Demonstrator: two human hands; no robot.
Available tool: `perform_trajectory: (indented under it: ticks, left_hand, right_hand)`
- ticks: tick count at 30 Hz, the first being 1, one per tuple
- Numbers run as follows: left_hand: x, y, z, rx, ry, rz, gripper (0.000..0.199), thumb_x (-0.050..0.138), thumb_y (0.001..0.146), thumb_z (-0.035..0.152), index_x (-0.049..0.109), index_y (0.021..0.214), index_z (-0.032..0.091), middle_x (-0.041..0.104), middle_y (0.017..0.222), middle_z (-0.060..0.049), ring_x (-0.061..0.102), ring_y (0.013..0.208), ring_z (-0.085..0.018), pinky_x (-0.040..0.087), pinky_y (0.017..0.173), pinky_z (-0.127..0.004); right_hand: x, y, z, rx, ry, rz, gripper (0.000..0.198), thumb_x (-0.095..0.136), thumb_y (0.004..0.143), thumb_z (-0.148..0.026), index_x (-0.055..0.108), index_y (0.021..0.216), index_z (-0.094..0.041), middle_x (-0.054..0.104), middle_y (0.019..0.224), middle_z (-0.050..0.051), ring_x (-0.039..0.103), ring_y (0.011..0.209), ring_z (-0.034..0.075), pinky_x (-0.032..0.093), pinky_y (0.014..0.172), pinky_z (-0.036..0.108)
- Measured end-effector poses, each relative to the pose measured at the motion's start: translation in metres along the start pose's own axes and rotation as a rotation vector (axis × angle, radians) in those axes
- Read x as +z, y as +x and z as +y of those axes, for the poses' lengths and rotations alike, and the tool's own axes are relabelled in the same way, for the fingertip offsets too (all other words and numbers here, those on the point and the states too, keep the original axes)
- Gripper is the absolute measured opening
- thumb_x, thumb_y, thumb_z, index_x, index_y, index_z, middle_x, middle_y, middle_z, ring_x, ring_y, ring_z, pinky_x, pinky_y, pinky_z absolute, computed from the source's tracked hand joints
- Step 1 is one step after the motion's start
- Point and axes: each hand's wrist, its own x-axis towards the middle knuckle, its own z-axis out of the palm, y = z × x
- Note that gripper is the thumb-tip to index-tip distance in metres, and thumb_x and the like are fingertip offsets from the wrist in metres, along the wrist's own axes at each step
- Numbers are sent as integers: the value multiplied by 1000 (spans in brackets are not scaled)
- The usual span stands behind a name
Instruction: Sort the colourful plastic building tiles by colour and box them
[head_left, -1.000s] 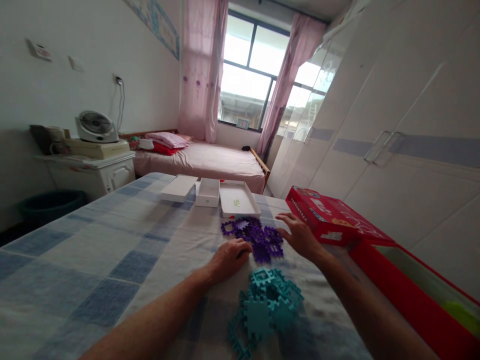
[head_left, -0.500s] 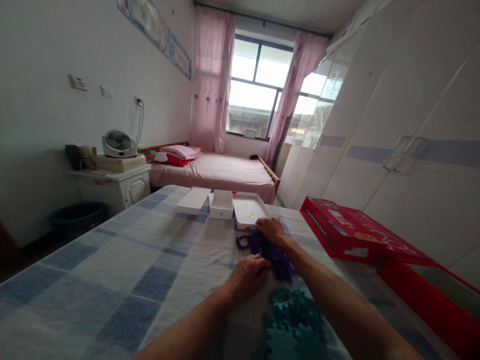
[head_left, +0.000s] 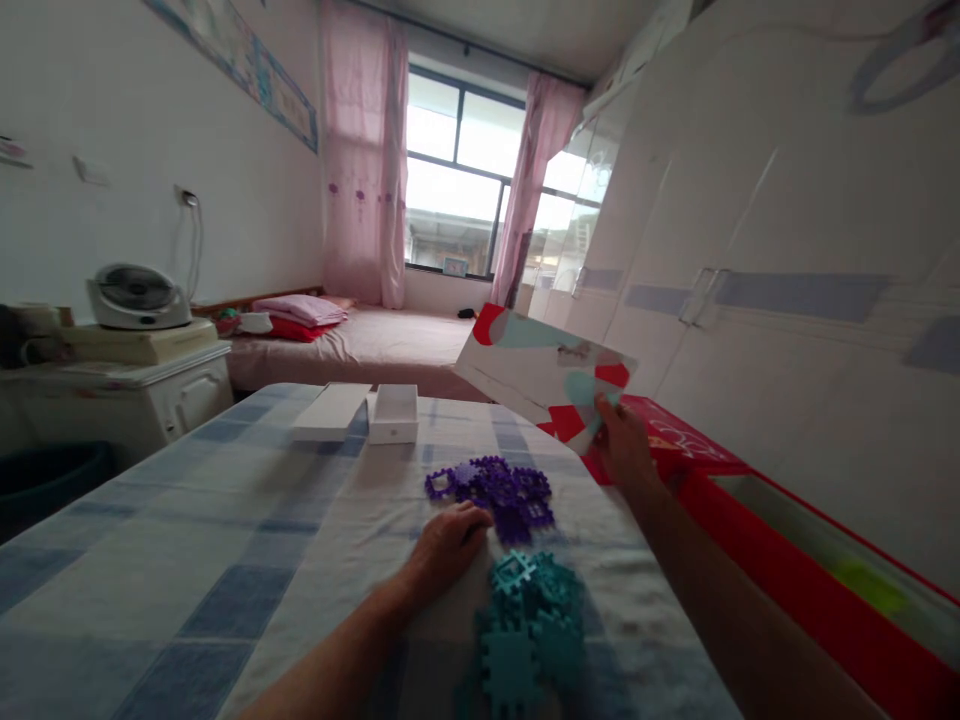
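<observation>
My right hand (head_left: 626,445) grips the lower right edge of a shallow box lid (head_left: 536,375), raised off the table and tilted. Its outer face is white with red and pale blue patches. My left hand (head_left: 454,535) rests on the tablecloth with its fingers curled; whether anything is inside them is hidden. Just beyond its fingertips lies a pile of purple toothed plastic building pieces (head_left: 514,490). Nearer to me, right of the left wrist, is a heap of teal interlocking pieces (head_left: 529,630), some square and solid, some open frames.
Two white boxes (head_left: 394,415) (head_left: 334,412) stand at the table's far end. Along the right side is a large red box (head_left: 780,560) with something yellow-green inside. A checked cloth (head_left: 300,560) covers the table. Beyond are a bed (head_left: 375,345) and a wardrobe (head_left: 787,220).
My right hand has lifted the lid from the table's far end and carried it up and right, turning its printed face toward me. The left hand stays beside the purple pieces. The view has swung right.
</observation>
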Motion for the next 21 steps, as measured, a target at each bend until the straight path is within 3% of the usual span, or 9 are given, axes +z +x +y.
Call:
perform_trajectory:
  ticks: [2,5,9,12,16,21]
  left_hand:
    - [-1,-1,1,18,-1,-7,24,42,85,21,65,91,19,65,92,-6,60,86,-18,45,80,-28]
    - [-3,-1,-3,48,-8,-31,27,39,88,26,65,95,20,65,95,-6,60,87,-19,45,81,-30]
    - [-2,1,-11,56,-13,-39,28,40,88,31,65,95,21,66,96,-5,61,88,-19,47,81,-31]
    - [-2,1,-11,63,-16,-39,28,41,87,33,66,95,22,67,96,-4,62,88,-19,48,80,-30]
    - [-4,1,-8,58,9,-15,29,42,86,35,67,93,22,68,93,-3,63,86,-19,49,79,-30]
    - [-6,2,-6,70,30,-38,30,42,86,37,67,92,22,68,92,-3,63,86,-19,49,78,-29]
  right_hand:
    - [-38,-10,-13,44,126,97,28,67,67,-40,54,77,-17,57,61,-4,54,52,10,47,50,22]
    - [-108,-26,-41,75,183,309,14,60,73,-27,55,79,-16,61,67,0,60,60,13,54,59,25]
    - [-206,-53,-78,87,126,582,11,49,80,-17,57,86,-15,65,82,7,63,76,15,55,70,27]
    - [-266,-75,-88,209,7,720,15,45,82,-17,58,87,-14,65,90,12,64,85,18,55,73,31]
    - [-313,-92,-80,355,-144,737,18,42,81,-17,60,83,-14,65,89,17,65,85,24,54,68,36]
    - [-329,-88,-65,319,-211,745,14,45,75,-11,56,67,-14,64,76,16,66,77,25,52,62,37]
